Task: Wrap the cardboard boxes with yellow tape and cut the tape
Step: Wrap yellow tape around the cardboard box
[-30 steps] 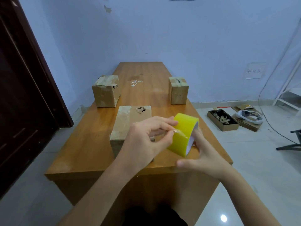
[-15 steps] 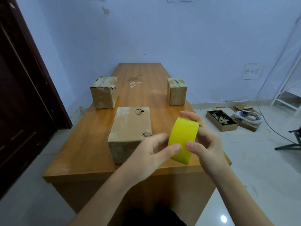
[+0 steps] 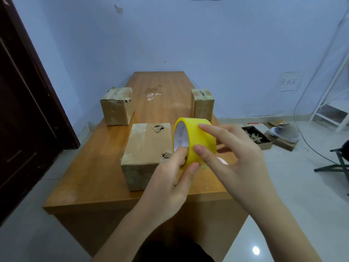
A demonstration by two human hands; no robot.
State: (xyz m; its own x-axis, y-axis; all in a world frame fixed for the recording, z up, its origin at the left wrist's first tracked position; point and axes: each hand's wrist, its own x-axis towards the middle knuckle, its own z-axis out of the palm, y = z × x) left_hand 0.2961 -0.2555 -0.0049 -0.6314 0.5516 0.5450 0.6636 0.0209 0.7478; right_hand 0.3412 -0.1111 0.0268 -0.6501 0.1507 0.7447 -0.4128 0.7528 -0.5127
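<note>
Yellow tape roll [image 3: 196, 140] sits upright between both hands, just right of the nearest cardboard box [image 3: 147, 154] on the table [image 3: 85, 176]. The left hand [image 3: 170, 186] pinches its lower rim, a finger hooked inside the core, likely steadying it; the right hand [image 3: 234, 159] lies spread, fingertips on the yellow band, probably feeling for the loose end, which I cannot see. 2 more boxes [image 3: 118, 105] stand beyond the hands.

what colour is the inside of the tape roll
White, with faint print, inside the yellow tape roll; the head view shows it.
</note>
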